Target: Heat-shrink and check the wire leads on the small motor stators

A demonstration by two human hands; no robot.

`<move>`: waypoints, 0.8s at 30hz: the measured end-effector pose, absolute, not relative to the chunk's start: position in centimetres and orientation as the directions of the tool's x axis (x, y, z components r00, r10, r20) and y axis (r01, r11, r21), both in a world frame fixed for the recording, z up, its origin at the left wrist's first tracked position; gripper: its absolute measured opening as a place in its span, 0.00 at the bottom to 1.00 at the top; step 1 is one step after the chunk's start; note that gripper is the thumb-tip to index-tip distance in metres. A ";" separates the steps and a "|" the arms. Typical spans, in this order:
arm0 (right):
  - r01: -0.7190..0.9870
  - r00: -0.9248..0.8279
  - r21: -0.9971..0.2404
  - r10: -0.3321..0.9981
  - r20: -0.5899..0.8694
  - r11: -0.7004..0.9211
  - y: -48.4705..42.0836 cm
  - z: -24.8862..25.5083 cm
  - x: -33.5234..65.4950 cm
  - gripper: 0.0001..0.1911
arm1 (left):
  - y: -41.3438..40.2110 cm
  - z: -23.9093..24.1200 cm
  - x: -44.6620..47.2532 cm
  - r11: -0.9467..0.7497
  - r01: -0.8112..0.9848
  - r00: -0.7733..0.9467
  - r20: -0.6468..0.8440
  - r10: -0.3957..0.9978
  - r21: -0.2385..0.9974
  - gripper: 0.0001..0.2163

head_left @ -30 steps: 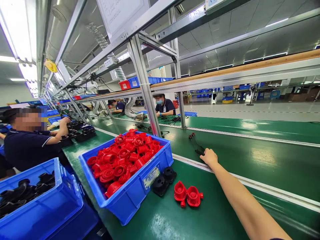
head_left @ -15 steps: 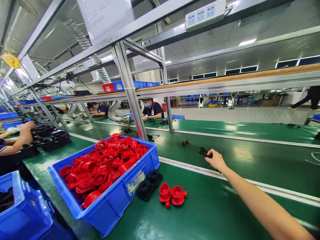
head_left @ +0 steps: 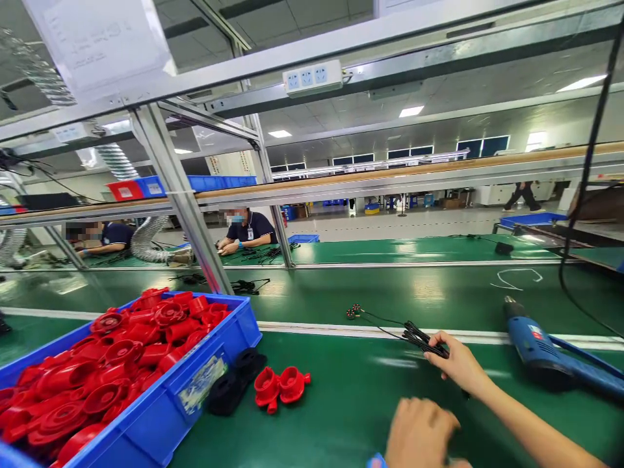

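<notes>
Blue bin (head_left: 146, 426): far left, heaped with red parts.
Red part (head_left: 280, 387): just beside the bin.
Left hand (head_left: 422, 432): low, blurred; finger spread cannot be told.
Wire bundle (head_left: 422, 338): black, at the belt edge.
Right hand (head_left: 458, 361): fingers pinched on the wire bundle.
Heat gun (head_left: 531, 341): blue, lying at the right.

Green bench (head_left: 341, 416), blue bin (head_left: 160, 404), red part (head_left: 279, 387), black wires (head_left: 418, 336), heat gun (head_left: 533, 344)

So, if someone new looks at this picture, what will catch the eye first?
Most striking is the blue bin heaped with red plastic parts at the lower left. Near the middle, the right hand grips a black wire bundle, and a blue hand tool lies at the right.
</notes>
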State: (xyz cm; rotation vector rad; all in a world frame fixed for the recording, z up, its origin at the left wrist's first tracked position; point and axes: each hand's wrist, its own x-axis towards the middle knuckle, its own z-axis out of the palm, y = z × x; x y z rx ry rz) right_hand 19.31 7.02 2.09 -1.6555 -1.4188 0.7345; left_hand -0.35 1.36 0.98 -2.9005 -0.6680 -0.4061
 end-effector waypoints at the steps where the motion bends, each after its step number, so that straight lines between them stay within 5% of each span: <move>1: 0.494 0.205 -0.868 0.976 0.072 -0.040 6.4 2.0 19.9 0.25 | 2.9 2.0 -0.9 -0.792 0.598 0.735 0.312 0.602 0.123 0.24; 3: 0.478 0.223 -0.877 0.973 0.056 -0.059 5.4 1.7 20.7 0.25 | 6.8 4.0 -2.3 -0.536 0.773 0.465 0.272 0.843 0.340 0.23; 9: 0.405 0.228 -0.911 0.973 0.022 -0.074 4.5 1.0 21.3 0.26 | 18.5 5.4 -5.5 -0.245 0.931 0.220 0.118 0.968 0.270 0.31; 24: 0.430 0.252 -0.901 0.966 0.050 -0.065 1.2 1.4 25.7 0.21 | 23.5 8.2 -2.1 -0.514 0.854 0.520 -0.122 0.845 0.076 0.17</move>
